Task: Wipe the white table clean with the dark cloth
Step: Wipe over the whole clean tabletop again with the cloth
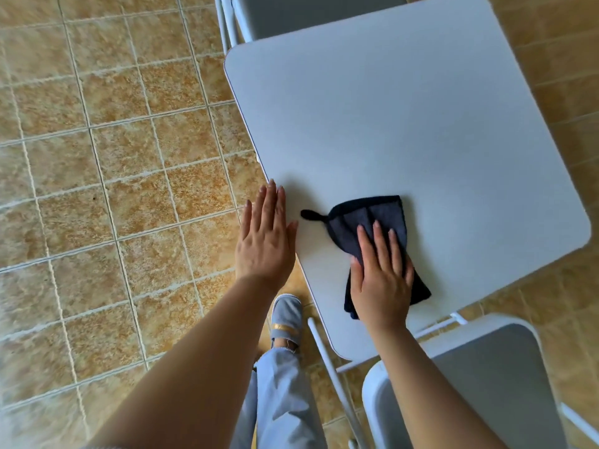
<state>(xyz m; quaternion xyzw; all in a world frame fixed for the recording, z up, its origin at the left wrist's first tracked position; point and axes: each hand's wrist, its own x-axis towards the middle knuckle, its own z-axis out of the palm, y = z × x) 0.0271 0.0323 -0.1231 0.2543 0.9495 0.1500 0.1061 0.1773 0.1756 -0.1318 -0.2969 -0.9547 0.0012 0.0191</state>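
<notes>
A square white table [405, 124] with rounded corners fills the upper right of the head view. The dark cloth [366, 218], navy with a black hem and a small hanging loop on its left, lies flat near the table's near edge. My right hand [381, 273] presses flat on the cloth's near half, fingers spread and pointing away from me. My left hand [265, 234] lies flat with fingers together at the table's left edge, its palm overhanging the floor, a hand's width left of the cloth.
A grey chair [479, 377] stands at the table's near right corner, and another grey chair [291, 14] is tucked in at the far side. Tan floor tiles [113, 189] spread to the left. My slippered foot [285, 315] stands beside the table's near left edge.
</notes>
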